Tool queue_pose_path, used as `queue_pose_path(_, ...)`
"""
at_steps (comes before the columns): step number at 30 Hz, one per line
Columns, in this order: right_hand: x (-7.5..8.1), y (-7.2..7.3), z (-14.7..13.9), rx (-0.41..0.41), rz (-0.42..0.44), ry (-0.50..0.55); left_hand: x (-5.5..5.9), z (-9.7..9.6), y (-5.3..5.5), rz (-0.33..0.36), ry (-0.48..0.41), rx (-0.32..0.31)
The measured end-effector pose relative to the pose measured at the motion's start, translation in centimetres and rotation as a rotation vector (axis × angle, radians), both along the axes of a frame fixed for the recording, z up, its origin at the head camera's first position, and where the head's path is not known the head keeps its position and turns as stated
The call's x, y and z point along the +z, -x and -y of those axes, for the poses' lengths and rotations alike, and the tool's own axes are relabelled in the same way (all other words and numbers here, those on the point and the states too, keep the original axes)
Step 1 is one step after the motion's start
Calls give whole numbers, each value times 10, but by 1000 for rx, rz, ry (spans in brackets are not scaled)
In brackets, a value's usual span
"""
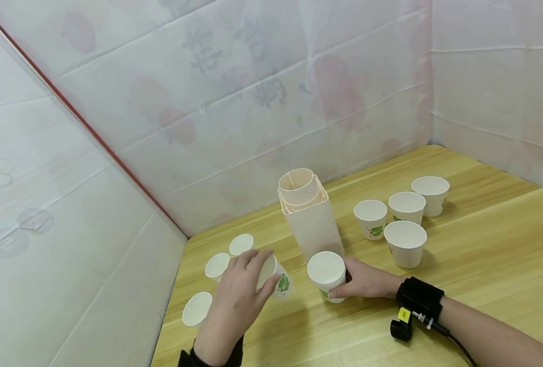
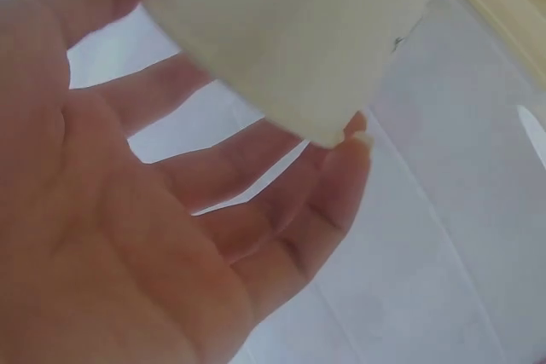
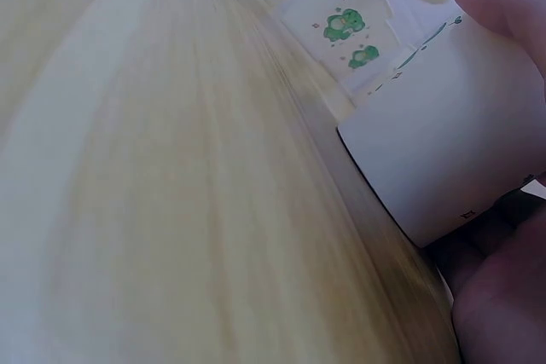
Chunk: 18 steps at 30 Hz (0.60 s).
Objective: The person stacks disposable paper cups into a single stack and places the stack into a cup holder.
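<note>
My left hand (image 1: 237, 293) holds a white paper cup (image 1: 282, 284) with a green print by its rim, tilted above the table. In the left wrist view, thumb and fingertips span the rim of this cup (image 2: 290, 40), and the palm is apart from it. My right hand (image 1: 368, 279) grips another white paper cup (image 1: 326, 269) from the side, upright on the wooden table. A doubled rim suggests that cups are nested there. The right wrist view shows the wall of that cup (image 3: 452, 125) between thumb and fingers.
Behind the cups stands a tall white square container (image 1: 313, 227) with a round tube (image 1: 296, 186) in its top. Several paper cups (image 1: 406, 244) stand at the right. More, including one paper cup (image 1: 197, 309), stand at the left. Covered walls bound the wooden table (image 1: 482, 219).
</note>
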State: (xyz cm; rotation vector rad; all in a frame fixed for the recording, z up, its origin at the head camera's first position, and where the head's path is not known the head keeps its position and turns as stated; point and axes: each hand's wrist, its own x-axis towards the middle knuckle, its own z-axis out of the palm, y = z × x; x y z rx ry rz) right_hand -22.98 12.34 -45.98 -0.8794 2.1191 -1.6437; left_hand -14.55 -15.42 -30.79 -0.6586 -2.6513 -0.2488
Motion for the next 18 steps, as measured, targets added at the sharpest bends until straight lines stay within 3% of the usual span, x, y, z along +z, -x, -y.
queue_pose_path(4,0,0,0,2,7,-2,4,-13,5,-82,-4,-63)
queue_pose_path(10,1,0,0,9,23,-3,10,-33,9,-137,-21,-117)
queue_pose_path(18,2,0,0,25,39,-5,2,-54,13,-182,3,-174)
